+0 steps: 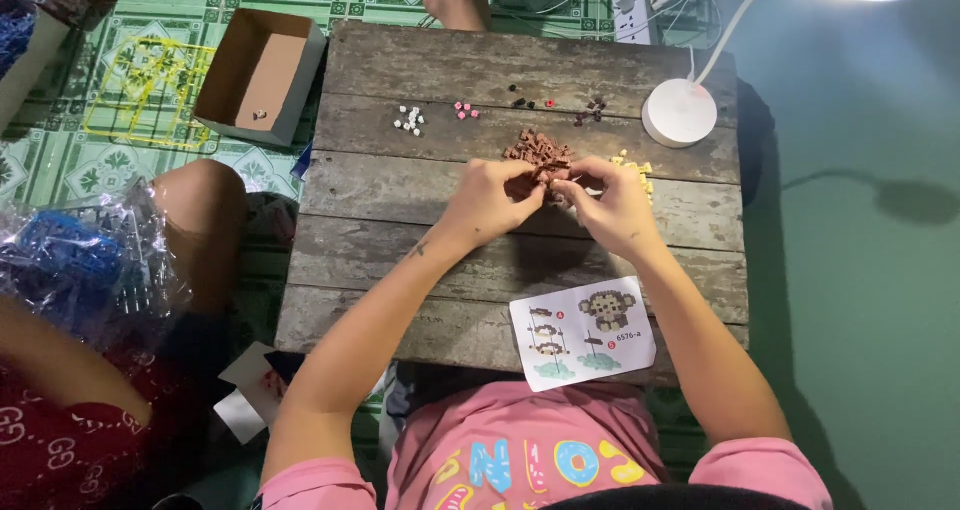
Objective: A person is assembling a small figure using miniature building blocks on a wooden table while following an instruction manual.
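A small brown brick assembly [545, 182] sits near the middle of the wooden table [400, 270], pinched between both hands. The left hand [490, 198] is clenched around its left side, fingertips curled onto it. The right hand [612, 202] closes on its right side in the same way; the exact piece under its fingertips cannot be made out.

Just beyond the hands lies a pile of loose brown bricks [538, 150], touching or nearly touching the assembly. A small heap of pale yellow bricks [636, 167] lies to the right of it, partly hidden by the right hand.

Farther back, a row of sorted pieces: white bricks [409, 120], pink bricks [465, 110], black bricks [521, 101] and dark maroon bricks [593, 109]. A white lamp base [679, 112] stands at the far right.

At the near edge lies an instruction sheet [582, 332] showing a monkey figure. Left of the table, on the floor, an open cardboard box [262, 75] holds a small piece.
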